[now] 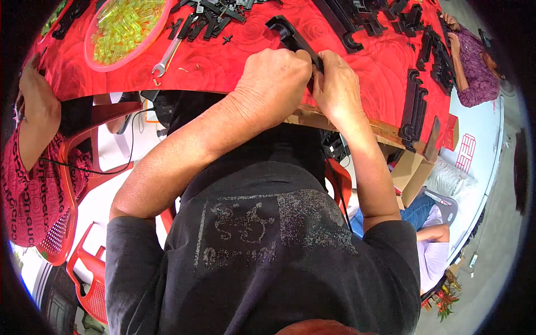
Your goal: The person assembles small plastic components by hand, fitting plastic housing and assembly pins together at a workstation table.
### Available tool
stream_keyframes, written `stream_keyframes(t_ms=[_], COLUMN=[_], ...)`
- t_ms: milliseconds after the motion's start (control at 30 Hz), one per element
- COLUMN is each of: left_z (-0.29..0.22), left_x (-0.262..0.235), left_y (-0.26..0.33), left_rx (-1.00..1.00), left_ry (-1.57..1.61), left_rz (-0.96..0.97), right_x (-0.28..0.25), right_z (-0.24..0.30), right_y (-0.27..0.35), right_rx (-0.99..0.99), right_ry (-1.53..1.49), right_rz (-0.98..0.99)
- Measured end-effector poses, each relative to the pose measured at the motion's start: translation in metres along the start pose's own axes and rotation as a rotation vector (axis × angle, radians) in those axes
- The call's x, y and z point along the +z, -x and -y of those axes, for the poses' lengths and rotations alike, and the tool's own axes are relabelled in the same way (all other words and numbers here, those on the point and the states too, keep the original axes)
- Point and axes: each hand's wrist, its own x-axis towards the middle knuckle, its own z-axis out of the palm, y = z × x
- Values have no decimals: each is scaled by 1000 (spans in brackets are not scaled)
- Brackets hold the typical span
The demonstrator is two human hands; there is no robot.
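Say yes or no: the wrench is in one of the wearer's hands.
No: the wrench lies on the red cloth, apart from the left hand and right hand, which are both at a black part.

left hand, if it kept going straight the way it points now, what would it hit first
Most likely the long black part at the left hand's knuckles; its height above the red tablecloth is hard to judge from this view.
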Motion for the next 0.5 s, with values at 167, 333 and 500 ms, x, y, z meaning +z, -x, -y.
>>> stream_keyframes(t_ms=[167,333,500], left_z=[14,14,7], left_x=[5,7,5], left_y=[-1,0,1], left_rx=[36,22,9], left_ry=[75,59,35], left_rz=[-91,-98,-67], right_x=[2,2,1], right_z=[-2,-1,-1], right_y=[0,1,1], right_rx=[9,0,4], right_ry=[-32,-61,-34], right_rz=[-11,-39,-21])
